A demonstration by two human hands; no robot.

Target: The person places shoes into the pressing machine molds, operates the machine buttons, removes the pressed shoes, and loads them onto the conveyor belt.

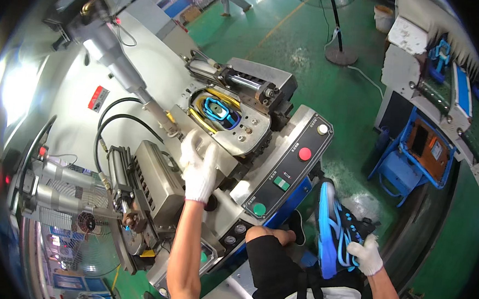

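Standing fan on green floor — whitish bucket to its right.

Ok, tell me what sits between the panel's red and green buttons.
In the head view, a green-and-white switch sits between the red button and the green button.

In my right hand I hold a blue-and-black shoe; my left hand is at the press, just beside its rod.

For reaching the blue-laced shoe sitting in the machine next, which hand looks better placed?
Probably the left hand: it is at the machine, close to the blue-laced shoe, with nothing visible in its grasp. The right hand is farther off and holds a black-and-blue shoe.
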